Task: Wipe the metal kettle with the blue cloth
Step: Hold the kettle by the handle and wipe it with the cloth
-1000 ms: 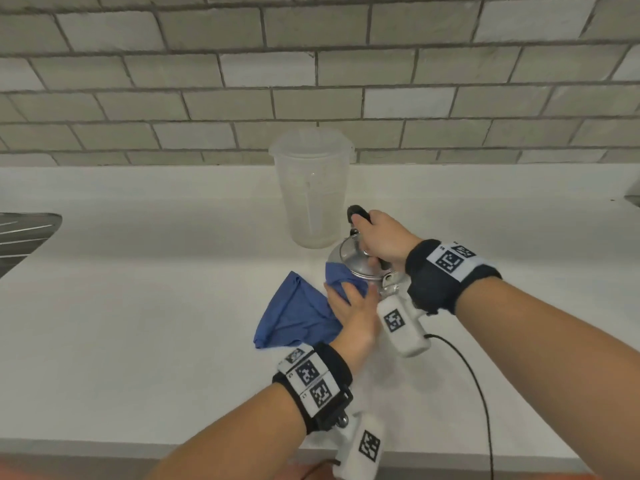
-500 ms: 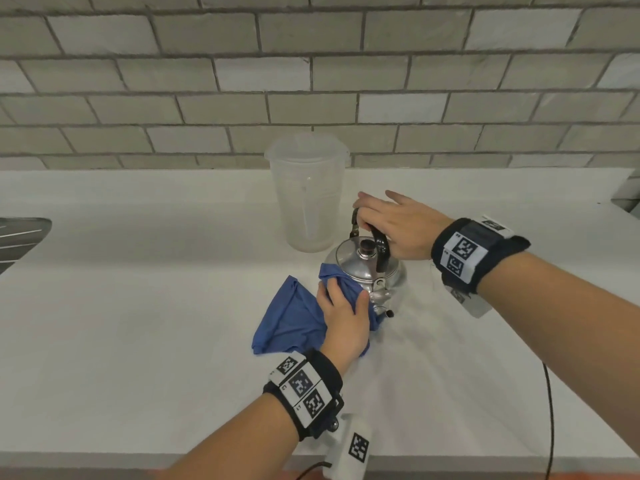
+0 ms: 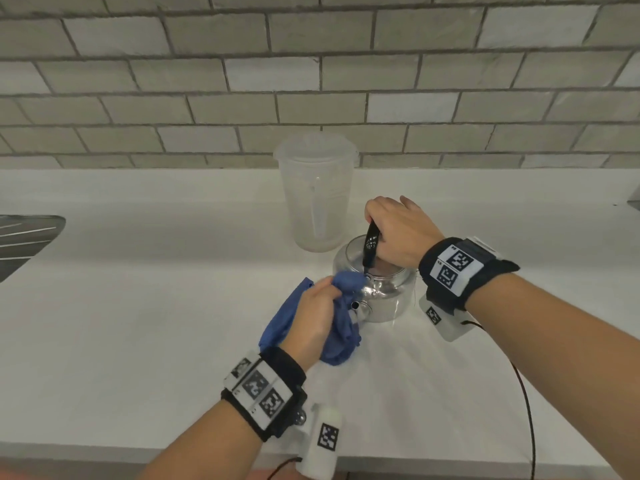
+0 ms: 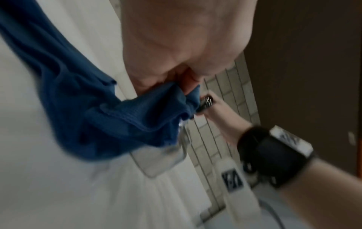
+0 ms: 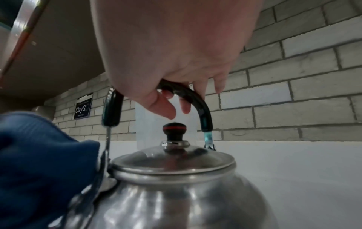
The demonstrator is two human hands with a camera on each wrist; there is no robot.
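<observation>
The metal kettle sits on the white counter, just in front of the clear plastic jug. The right hand curls around the kettle's black handle. The left hand squeezes the bunched blue cloth against the kettle's left side, by the spout. A hard push could slide the shiny kettle back into the jug. The loose lid might also rattle off.

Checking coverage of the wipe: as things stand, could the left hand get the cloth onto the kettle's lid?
Probably only partly. The right hand grips the handle arching over the lid, crowding the top. The left hand holds the blue cloth against the kettle on the spout side.
</observation>
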